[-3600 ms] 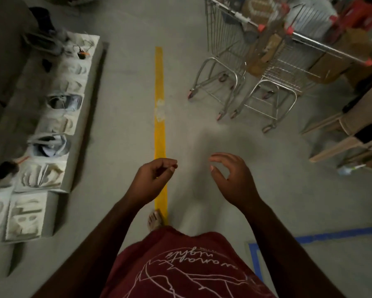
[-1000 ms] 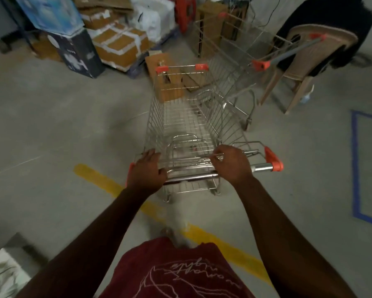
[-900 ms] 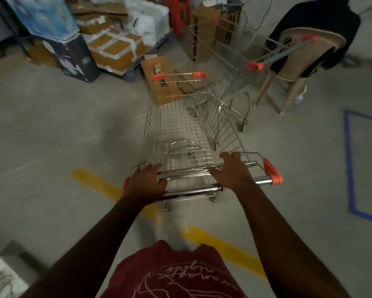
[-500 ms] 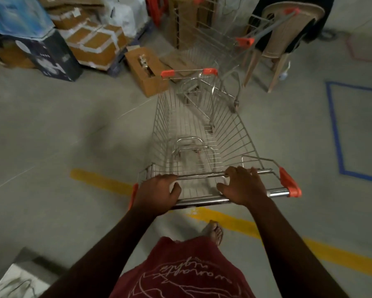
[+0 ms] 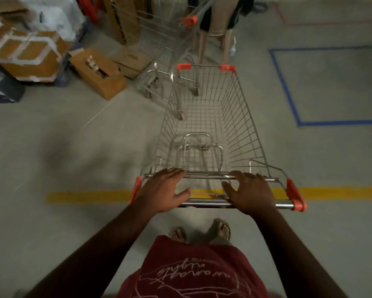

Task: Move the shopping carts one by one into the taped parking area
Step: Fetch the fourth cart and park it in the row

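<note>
A wire shopping cart with orange corner caps stands straight in front of me, its empty basket pointing away. My left hand and my right hand both hold its chrome handle bar, with the fingers reaching over the basket's rear rail. A second cart is parked ahead to the left, its frame close to my cart's front left corner. The blue taped parking area lies on the floor ahead to the right.
A yellow floor line runs across under the handle. Cardboard boxes and stacked cartons crowd the far left. A plastic chair stands behind the second cart. Open concrete floor lies left and right of me.
From hanging empty, my hands took the cart's handle. The cart has come back away from the second cart and swung right, toward the blue tape. The yellow line now lies under the handle.
</note>
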